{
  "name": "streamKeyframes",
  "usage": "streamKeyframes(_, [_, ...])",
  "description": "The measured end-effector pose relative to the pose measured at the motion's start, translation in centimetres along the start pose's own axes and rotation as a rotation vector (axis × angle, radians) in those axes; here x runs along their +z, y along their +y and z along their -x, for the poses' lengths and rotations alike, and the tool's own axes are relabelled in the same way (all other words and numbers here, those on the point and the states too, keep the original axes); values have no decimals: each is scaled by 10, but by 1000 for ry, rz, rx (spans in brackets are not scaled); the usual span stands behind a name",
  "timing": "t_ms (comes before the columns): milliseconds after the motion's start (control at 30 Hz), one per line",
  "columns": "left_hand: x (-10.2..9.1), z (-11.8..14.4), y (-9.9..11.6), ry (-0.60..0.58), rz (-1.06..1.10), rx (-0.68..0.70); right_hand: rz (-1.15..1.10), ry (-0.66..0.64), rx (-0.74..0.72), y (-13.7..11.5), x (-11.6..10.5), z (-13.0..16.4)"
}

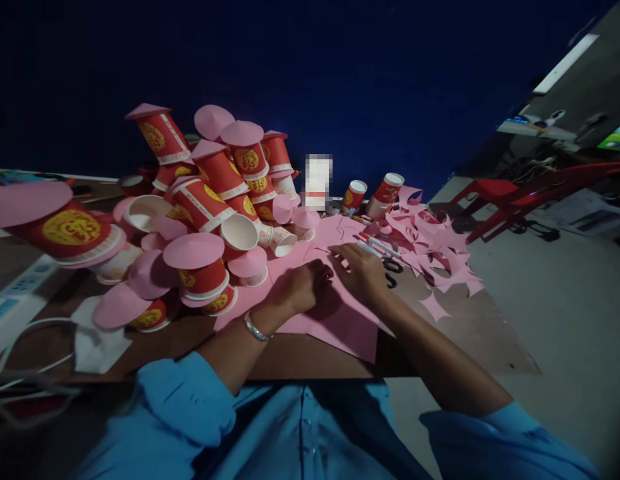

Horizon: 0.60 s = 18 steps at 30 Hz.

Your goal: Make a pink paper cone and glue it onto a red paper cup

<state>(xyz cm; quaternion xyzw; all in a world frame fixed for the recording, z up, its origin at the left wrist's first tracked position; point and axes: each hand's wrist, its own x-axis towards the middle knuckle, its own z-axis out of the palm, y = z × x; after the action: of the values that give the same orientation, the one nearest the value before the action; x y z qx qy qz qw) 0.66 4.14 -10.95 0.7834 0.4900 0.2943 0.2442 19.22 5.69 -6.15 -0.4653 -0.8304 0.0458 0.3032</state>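
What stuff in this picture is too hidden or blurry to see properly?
- Head view: what the left hand grips, if anything; its curled fingers hide it.
- Pink paper under both hands; the right hand covers it.
- Scissors: partly hidden behind the right hand.
- Small box at the back: blurred out.
- Cup pile: lower cups buried.

Paper sheet [335,320] flat on the desk [455,333], centre, near the front edge. Left hand [303,287] and right hand [363,273] side by side on the sheet, touching it. Heap of capped cups [205,200] left of and behind the hands, piled several high. Two upright cups [373,193] behind, right of the heap. Paper scraps [430,247] strewn right of the hands. Scissors [393,270] just beside the right hand; pens [377,245] just behind it. Stool [495,197] on the floor, far right.
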Motion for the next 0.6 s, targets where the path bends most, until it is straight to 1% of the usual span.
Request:
streamKeyframes(67, [0,-7,6,-35,-37,11,66,35,60,35,-2,1])
streamKeyframes(100, [-1,-8,9,-78,-76,26,95,52,87,49,-1,2])
streamKeyframes(133, [-2,-9,12,-82,-94,21,113,59,109,62,1,3])
streamKeyframes(200, [-4,-9,15,-83,-106,16,135,70,143,83,5,6])
streamKeyframes(267, [-5,-9,14,-77,-108,23,137,114,163,99,9,9])
streamKeyframes(333, [-4,-9,11,-58,-103,34,124,156,165,110,10,11])
streamKeyframes(433, [-2,-11,6,-12,-88,53,125,189,186,120,8,14])
streamKeyframes(500, [-1,-12,3,16,-88,72,147,158,187,122,5,15])
streamKeyframes(600, [0,-13,1,45,-127,109,218,38,182,120,1,14])
